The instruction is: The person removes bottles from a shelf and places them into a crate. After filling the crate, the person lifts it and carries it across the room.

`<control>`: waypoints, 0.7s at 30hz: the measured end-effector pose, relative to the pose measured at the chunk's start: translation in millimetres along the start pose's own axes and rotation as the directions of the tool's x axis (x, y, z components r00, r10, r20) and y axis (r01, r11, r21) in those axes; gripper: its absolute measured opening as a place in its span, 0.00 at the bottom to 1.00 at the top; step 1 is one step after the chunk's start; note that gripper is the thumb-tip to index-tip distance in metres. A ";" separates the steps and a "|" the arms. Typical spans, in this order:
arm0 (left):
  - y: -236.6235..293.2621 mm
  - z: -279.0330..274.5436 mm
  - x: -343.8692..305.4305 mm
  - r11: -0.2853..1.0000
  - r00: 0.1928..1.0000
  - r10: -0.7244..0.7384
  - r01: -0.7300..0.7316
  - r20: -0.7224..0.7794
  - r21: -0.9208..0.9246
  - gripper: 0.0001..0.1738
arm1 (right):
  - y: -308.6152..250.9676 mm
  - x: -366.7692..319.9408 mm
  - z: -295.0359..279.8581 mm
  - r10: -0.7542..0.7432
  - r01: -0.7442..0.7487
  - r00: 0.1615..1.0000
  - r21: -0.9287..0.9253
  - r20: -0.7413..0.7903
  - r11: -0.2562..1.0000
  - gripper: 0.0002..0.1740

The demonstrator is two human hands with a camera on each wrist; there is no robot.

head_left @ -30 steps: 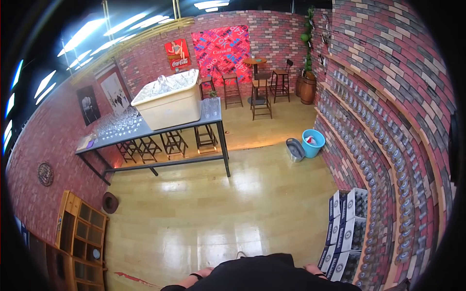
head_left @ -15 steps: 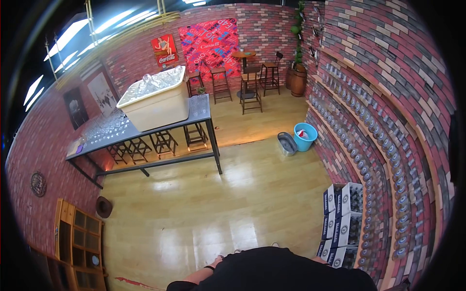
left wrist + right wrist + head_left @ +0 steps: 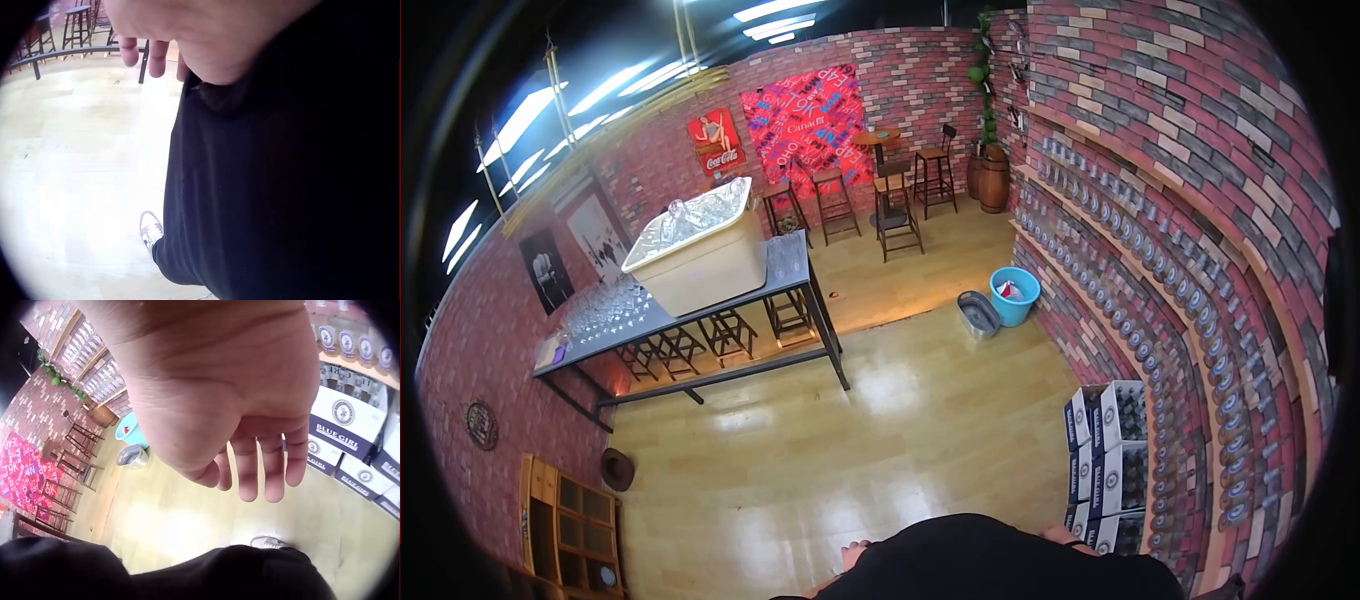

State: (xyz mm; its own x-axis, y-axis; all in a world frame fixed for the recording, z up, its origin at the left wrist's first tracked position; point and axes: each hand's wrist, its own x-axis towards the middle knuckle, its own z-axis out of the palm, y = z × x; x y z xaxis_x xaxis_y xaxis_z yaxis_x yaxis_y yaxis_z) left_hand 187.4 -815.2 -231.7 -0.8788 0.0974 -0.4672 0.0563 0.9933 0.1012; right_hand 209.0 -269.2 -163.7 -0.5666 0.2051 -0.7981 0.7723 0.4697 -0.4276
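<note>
My left hand (image 3: 187, 31) hangs beside the dark trousers (image 3: 262, 187), its fingers loosely bent and holding nothing. In the head view that hand (image 3: 856, 553) shows just left of the black shirt (image 3: 1000, 555). On the other side my right hand (image 3: 225, 394) hangs with relaxed fingers pointing down and an empty palm. Only a small part of the right hand (image 3: 1058, 534) shows past the shirt in the head view. Nearest to it are stacked white and blue cartons of bottles (image 3: 347, 415), a little apart from the fingers.
Ahead on the left stands a long dark table (image 3: 785, 262) bearing a cream tub (image 3: 710, 280) of clear glassware and many glasses (image 3: 605, 310). A blue bucket (image 3: 1013, 312) and a grey tub (image 3: 978, 318) sit by the right wall. Bottle-lined shelves (image 3: 1100, 210) run along it. A wooden cabinet (image 3: 540, 520) stands left.
The head view has swung to the right, so the table and stools sit further left in it. Both hands have shifted slightly beside the body and stay empty.
</note>
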 end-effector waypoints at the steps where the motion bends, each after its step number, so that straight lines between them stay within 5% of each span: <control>1: -9.3 -2.9 -8.2 1.000 1.000 -0.002 0.002 0.002 0.007 0.18 | 20.5 7.1 5.8 -0.011 0.011 1.000 0.009 0.008 1.000 0.12; 2: -17.2 -0.6 -15.6 0.998 1.000 -0.016 0.017 0.006 -0.055 0.18 | 26.3 5.2 9.2 -0.009 0.009 1.000 0.010 0.015 1.000 0.12; 4: -32.4 2.9 -28.2 0.982 0.999 -0.046 0.047 0.011 -0.183 0.17 | 47.5 17.6 13.1 -0.151 0.169 0.986 -0.484 0.078 0.858 0.15; 7: -58.5 1.2 -33.5 0.930 0.997 -0.077 0.075 0.010 -0.359 0.17 | 68.2 22.5 13.9 -0.229 0.279 0.960 -0.552 0.159 0.786 0.17; 10: -77.9 -3.7 -39.0 0.845 0.995 -0.098 0.093 0.018 -0.526 0.16 | 54.5 11.6 13.1 -0.038 0.072 0.994 -0.331 0.107 0.941 0.17; 14: -99.2 -7.9 -47.9 0.685 0.991 -0.125 0.117 0.041 -0.719 0.16 | 26.2 -13.9 11.2 -0.132 0.103 0.988 -0.289 -0.084 0.952 0.17; 16: -106.7 -11.0 -56.6 0.589 0.989 -0.137 0.130 0.060 -0.798 0.16 | 34.1 33.2 11.8 0.016 0.019 0.988 0.222 -0.152 0.975 0.16; 18: -109.8 -13.4 -68.8 0.484 0.985 -0.147 0.150 0.089 -0.862 0.16 | 26.0 65.3 -0.5 -0.041 0.109 0.970 0.277 -0.240 0.955 0.11; 20: -101.3 -66.9 -56.0 0.517 0.929 -0.349 0.084 -0.120 -0.852 0.18 | -6.9 77.9 -15.2 -0.319 0.394 0.829 0.077 -0.459 0.916 0.12; 21: -101.7 -64.1 -64.2 0.519 0.931 -0.348 0.095 -0.108 -0.849 0.18 | -54.8 48.7 -33.8 -0.385 0.435 0.814 0.017 -0.435 0.900 0.13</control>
